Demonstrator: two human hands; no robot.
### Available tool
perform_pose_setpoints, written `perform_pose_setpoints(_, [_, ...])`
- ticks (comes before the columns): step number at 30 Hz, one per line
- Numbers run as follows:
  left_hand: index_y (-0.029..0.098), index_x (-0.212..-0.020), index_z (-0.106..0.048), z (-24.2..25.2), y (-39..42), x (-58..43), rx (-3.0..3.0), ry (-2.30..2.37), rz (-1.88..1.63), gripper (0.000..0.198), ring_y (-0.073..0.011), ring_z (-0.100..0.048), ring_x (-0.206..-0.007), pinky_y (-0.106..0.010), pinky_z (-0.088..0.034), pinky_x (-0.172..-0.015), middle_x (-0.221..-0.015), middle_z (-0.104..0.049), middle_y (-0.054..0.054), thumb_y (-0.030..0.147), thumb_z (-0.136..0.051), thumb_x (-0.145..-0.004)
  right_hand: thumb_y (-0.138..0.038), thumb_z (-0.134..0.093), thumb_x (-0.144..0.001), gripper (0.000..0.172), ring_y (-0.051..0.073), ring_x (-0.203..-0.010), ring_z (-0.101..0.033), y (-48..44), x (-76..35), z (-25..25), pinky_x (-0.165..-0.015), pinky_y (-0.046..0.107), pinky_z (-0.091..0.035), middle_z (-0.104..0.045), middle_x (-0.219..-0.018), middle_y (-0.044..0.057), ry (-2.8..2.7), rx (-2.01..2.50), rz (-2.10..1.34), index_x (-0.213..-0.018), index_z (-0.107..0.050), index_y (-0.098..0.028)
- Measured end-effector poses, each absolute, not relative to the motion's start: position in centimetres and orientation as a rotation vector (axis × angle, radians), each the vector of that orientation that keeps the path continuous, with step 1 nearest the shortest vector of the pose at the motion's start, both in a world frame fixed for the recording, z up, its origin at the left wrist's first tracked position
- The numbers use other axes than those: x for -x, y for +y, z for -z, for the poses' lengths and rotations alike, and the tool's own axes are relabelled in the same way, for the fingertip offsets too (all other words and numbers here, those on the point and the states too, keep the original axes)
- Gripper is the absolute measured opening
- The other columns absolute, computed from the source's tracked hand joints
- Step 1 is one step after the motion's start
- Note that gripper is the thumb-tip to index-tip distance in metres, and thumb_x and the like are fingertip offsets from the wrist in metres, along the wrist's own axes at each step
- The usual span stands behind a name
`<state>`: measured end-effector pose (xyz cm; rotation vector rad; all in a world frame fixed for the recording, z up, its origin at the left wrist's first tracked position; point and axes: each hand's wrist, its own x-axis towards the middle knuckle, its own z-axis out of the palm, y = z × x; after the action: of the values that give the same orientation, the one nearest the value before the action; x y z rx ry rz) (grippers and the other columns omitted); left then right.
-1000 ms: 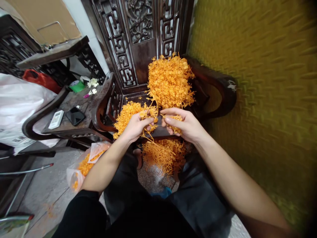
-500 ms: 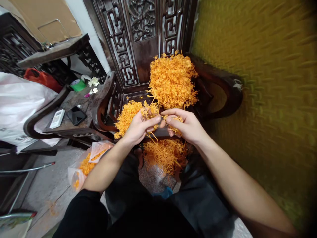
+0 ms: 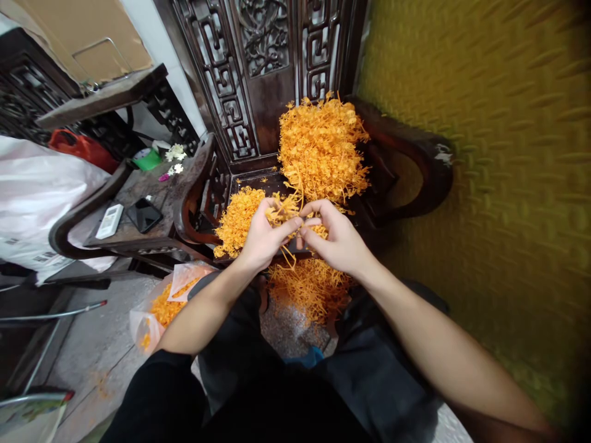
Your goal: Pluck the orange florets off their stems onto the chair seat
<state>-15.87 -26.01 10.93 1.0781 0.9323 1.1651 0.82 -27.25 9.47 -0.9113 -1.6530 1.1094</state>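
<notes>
My left hand (image 3: 262, 239) and my right hand (image 3: 333, 237) meet over the front edge of a dark carved wooden chair (image 3: 258, 111). Both pinch a small orange flower sprig (image 3: 282, 213), fingertips almost touching. A tall heap of orange plastic flower sprigs (image 3: 321, 147) leans on the chair back just behind my hands. A lower pile of orange blossoms (image 3: 236, 215) lies on the seat to the left. More orange stems (image 3: 308, 288) lie on the floor below, between my knees.
A clear plastic bag with orange pieces (image 3: 159, 307) sits on the floor at left. A side table (image 3: 152, 191) holds a phone (image 3: 144, 215), a white remote (image 3: 109, 221) and small white flowers. A yellow embossed wall (image 3: 484, 154) fills the right side.
My hands have drawn closer together and risen slightly; the right hand turned inward so its fingertips meet the left hand's at the sprig.
</notes>
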Motion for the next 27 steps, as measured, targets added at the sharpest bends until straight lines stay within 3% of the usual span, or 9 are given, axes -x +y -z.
perform_pose_setpoints(2, [0.023, -0.098, -0.047, -10.8, -26.0, 15.7, -1.095, 0.922, -1.135, 0.052, -0.0051, -0.052, -0.053, -0.02, -0.033, -0.045, -0.079, -0.06, 0.006, 0.031, -0.092, -0.073, -0.023, -0.059, -0.091, 0.025, 0.018, -0.065, -0.068, -27.2, -0.7, -9.1, -0.069, 0.035, -0.052, -0.069, -0.07, -0.003, -1.624, 0.899, -1.128, -0.112, -0.046, -0.024])
perform_pose_setpoints(5, [0.022, -0.1, -0.048, -10.8, -26.2, 15.3, -1.035, 0.876, -1.185, 0.053, -0.0081, -0.059, -0.06, -0.021, -0.041, -0.05, -0.082, -0.064, 0.004, 0.027, -0.092, -0.07, -0.023, -0.059, -0.092, 0.023, 0.019, -0.063, -0.066, -27.2, -0.7, -8.9, -0.065, 0.035, -0.051, -0.069, -0.069, -0.003, -1.632, 0.909, -1.067, -0.109, -0.044, -0.025])
perform_pose_setpoints(8, [0.021, -0.097, -0.05, -10.9, -26.3, 14.4, -0.931, 0.85, -1.288, 0.053, -0.0098, -0.061, -0.066, -0.022, -0.046, -0.058, -0.08, -0.064, 0.004, 0.019, -0.092, -0.065, -0.019, -0.061, -0.09, 0.021, 0.019, -0.065, -0.065, -27.3, -1.0, -8.9, -0.064, 0.034, -0.05, -0.066, -0.074, -0.001, -1.674, 0.907, -0.801, -0.101, -0.044, -0.025])
perform_pose_setpoints(13, [0.02, -0.087, -0.051, -10.8, -25.2, 12.9, -0.832, 0.9, -1.384, 0.041, -0.0099, -0.058, -0.07, -0.021, -0.042, -0.06, -0.081, -0.063, 0.001, 0.009, -0.084, -0.066, -0.01, -0.061, -0.086, 0.022, 0.015, -0.068, -0.062, -28.8, -0.8, -9.5, -0.063, 0.03, -0.048, -0.06, -0.079, 0.0, -1.831, 0.685, -0.45, -0.09, -0.046, -0.025])
perform_pose_setpoints(15, [0.019, -0.085, -0.053, -11.0, -24.5, 13.0, -0.802, 0.915, -1.37, 0.034, -0.0083, -0.053, -0.067, -0.02, -0.033, -0.053, -0.082, -0.061, 0.0, 0.009, -0.082, -0.069, -0.011, -0.06, -0.087, 0.02, 0.015, -0.066, -0.063, -29.7, -0.5, -9.8, -0.062, 0.031, -0.047, -0.063, -0.077, 0.0, -1.959, 0.584, -0.521, -0.087, -0.045, -0.025])
perform_pose_setpoints(18, [0.017, -0.087, -0.059, -11.8, -24.1, 13.8, -0.822, 0.793, -1.207, 0.025, -0.0057, -0.043, -0.06, -0.02, -0.022, -0.048, -0.08, -0.058, -0.001, 0.015, -0.082, -0.075, -0.022, -0.061, -0.093, 0.022, 0.015, -0.058, -0.06, -29.9, -0.7, -10.3, -0.056, 0.031, -0.046, -0.064, -0.073, 0.0, -1.865, 0.601, -0.92, -0.088, -0.04, -0.026])
perform_pose_setpoints(22, [0.019, -0.093, -0.06, -13.0, -25.1, 15.0, -0.908, 0.637, -0.977, 0.029, -0.0032, -0.033, -0.051, -0.02, -0.015, -0.045, -0.069, -0.05, 0.004, 0.025, -0.084, -0.079, -0.039, -0.073, -0.093, 0.044, 0.009, -0.04, -0.04, -28.7, -2.9, -11.0, -0.039, 0.023, -0.029, -0.061, -0.063, -0.007, -1.391, 0.659, -1.41, -0.092, -0.03, -0.029])
perform_pose_setpoints(25, [0.023, -0.093, -0.051, -12.7, -25.9, 15.2, -1.033, 0.64, -1.01, 0.035, -0.0029, -0.037, -0.05, -0.02, -0.019, -0.045, -0.079, -0.063, 0.002, 0.035, -0.082, -0.083, -0.039, -0.078, -0.089, 0.049, 0.008, -0.039, -0.038, -28.1, -4.2, -11.1, -0.037, 0.021, -0.024, -0.063, -0.063, -0.007, -1.33, 0.651, -1.507, -0.093, -0.031, -0.029])
perform_pose_setpoints(27, [0.024, -0.094, -0.045, -12.2, -26.1, 15.1, -1.156, 0.665, -1.049, 0.041, -0.0055, -0.05, -0.058, -0.02, -0.033, -0.05, -0.088, -0.069, 0.0, 0.037, -0.083, -0.084, -0.039, -0.079, -0.089, 0.048, 0.009, -0.04, -0.04, -28.1, -4.5, -11.1, -0.038, 0.022, -0.025, -0.064, -0.064, -0.006, -1.363, 0.687, -1.505, -0.093, -0.032, -0.028])
